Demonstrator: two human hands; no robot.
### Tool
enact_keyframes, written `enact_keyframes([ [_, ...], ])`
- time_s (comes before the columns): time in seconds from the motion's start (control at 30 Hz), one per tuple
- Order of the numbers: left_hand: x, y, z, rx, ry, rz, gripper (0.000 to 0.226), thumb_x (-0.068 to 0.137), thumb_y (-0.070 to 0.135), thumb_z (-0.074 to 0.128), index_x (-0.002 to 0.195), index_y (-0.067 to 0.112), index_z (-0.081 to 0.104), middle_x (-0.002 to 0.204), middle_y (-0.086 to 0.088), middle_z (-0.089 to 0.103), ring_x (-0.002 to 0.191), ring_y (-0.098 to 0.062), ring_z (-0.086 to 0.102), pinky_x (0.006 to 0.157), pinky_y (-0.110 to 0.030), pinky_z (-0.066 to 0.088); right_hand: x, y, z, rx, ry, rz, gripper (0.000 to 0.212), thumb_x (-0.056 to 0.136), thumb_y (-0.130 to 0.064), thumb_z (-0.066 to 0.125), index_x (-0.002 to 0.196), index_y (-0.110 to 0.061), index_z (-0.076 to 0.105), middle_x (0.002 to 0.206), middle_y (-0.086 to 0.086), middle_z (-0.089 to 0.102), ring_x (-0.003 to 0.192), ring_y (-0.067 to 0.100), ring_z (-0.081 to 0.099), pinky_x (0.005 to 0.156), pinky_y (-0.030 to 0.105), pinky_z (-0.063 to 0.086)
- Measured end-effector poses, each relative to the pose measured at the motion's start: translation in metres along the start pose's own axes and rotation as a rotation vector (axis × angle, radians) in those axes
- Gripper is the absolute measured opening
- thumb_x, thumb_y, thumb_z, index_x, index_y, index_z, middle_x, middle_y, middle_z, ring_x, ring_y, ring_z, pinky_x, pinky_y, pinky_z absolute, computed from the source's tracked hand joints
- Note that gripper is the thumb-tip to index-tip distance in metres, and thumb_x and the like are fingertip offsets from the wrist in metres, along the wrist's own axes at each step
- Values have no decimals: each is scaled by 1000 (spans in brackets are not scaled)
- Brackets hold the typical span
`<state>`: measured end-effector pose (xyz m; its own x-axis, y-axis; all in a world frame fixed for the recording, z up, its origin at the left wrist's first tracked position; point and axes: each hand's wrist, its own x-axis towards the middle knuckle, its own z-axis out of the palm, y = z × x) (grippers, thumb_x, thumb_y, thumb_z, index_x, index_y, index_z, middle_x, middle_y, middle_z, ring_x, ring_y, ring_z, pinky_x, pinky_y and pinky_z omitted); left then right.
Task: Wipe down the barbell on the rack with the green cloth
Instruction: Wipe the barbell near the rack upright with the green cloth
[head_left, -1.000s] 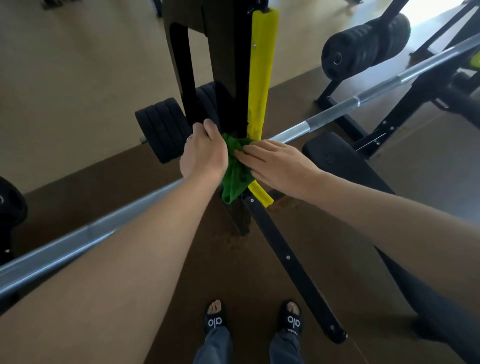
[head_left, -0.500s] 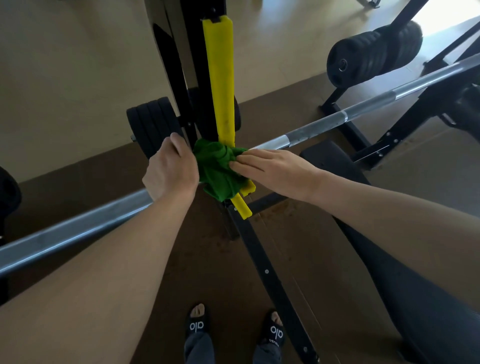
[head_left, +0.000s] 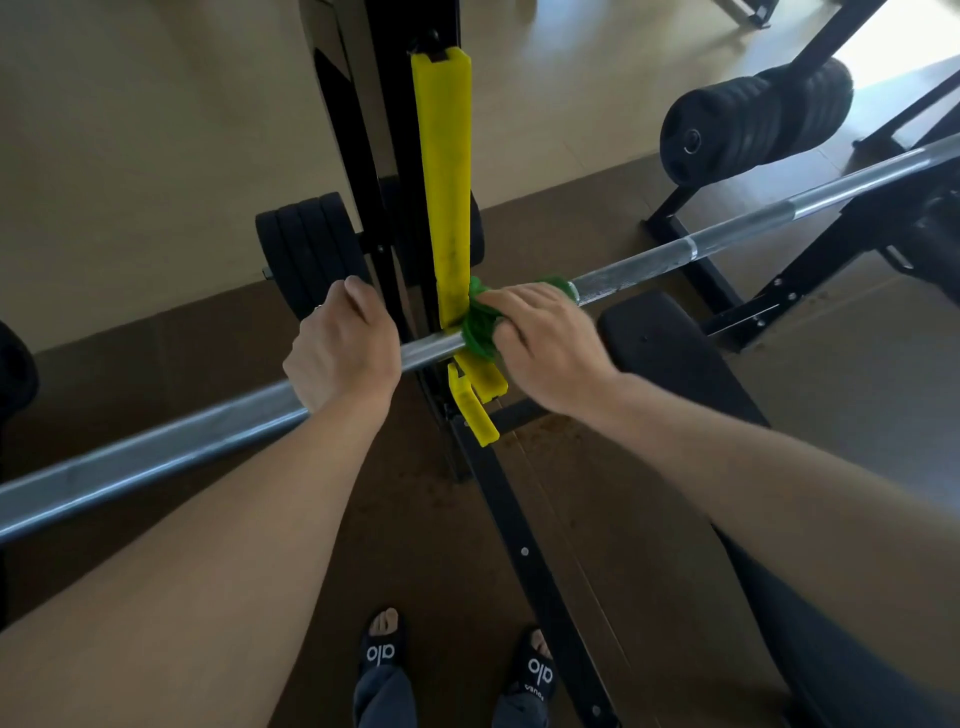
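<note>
Since a moment before, the green cloth (head_left: 480, 328) had slid to the right of the yellow post (head_left: 444, 192). The right hand (head_left: 545, 345) was squeezing it around the barbell (head_left: 675, 252) on the rack. The left hand (head_left: 343, 351) was wrapped around the bare bar beside the post

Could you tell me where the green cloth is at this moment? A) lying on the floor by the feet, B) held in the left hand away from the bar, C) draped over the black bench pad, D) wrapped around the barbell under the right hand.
D: the green cloth is bunched around the barbell beneath the right hand, beside the yellow rack guard; the left hand rests bare on the bar.
</note>
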<state>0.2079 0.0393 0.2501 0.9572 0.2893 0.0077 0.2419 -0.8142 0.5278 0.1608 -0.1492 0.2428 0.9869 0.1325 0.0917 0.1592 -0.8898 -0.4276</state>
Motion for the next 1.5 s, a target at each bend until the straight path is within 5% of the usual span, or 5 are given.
enact_keyframes([
  [0.53,-1,-1,1,15,39,14,51,108,37,17,77,16,53,65,-2,52,56,-19,48,64,-38,37,17,102,-31,-452,-8,-4,45,108,-36,20,107,-17,61,103,2,68,98,26,61,102,42,43],
  [0.9,-5,4,2,76,95,11,53,109,39,18,79,12,53,62,1,42,65,-29,48,67,-40,35,21,12,34,-300,148,-33,45,108,-35,23,100,-19,65,95,-2,69,90,25,63,97,39,45],
  [1.2,-8,6,-1,65,87,-44,50,110,35,21,81,10,54,61,2,36,54,-20,34,69,-39,30,30,128,-34,-519,84,-70,40,106,-30,27,91,-15,61,85,5,69,77,30,64,81,42,47],
  [1.37,-7,7,6,122,110,3,54,109,38,19,80,11,55,60,0,39,64,-26,43,65,-40,32,25,97,-8,-448,252,174,40,106,-29,26,82,-18,56,74,-3,58,73,26,57,84,40,43],
  [1.5,-6,7,9,166,131,23,55,109,40,15,83,11,54,72,-9,52,68,-31,49,65,-42,36,23,41,17,-440,156,-14,37,105,-31,33,90,-18,64,86,-2,68,82,24,64,87,40,47],
])
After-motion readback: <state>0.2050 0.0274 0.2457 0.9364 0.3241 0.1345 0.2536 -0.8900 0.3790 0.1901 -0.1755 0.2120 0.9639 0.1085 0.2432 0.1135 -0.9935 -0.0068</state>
